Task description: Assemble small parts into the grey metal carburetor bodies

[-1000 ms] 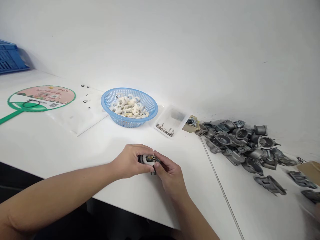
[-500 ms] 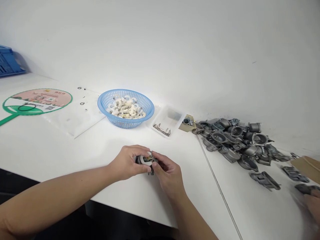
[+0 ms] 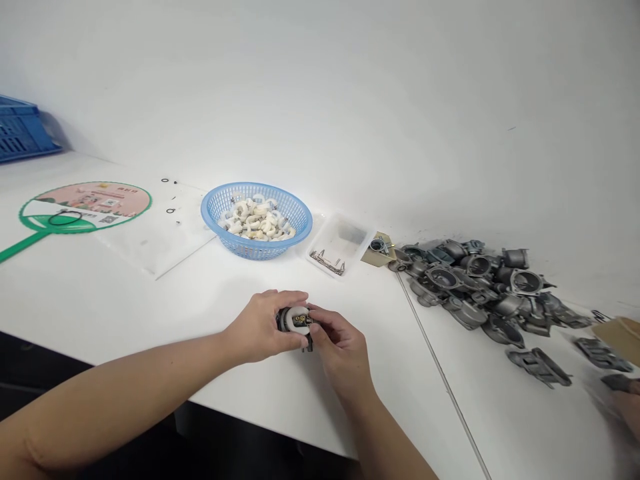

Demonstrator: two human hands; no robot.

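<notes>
My left hand (image 3: 260,325) and my right hand (image 3: 339,345) are closed together on a small grey metal carburetor body (image 3: 296,321) just above the white table (image 3: 125,300), near its front edge. A white ring-shaped float sits on top of the part, with brass bits showing in its middle. My left fingers wrap the part from the left. My right fingertips pinch it from the right.
A blue basket (image 3: 257,219) of white floats stands behind my hands. Right of it lie a clear tray (image 3: 339,244) with pins and a pile of grey carburetor bodies (image 3: 480,287). A green fan (image 3: 80,205) and blue crate (image 3: 23,130) are far left. Another person's hand (image 3: 627,400) shows blurred at the right edge.
My hands have kept the part in place, turning it slightly. The view has shifted a little. The other person's hand at the right edge has moved.
</notes>
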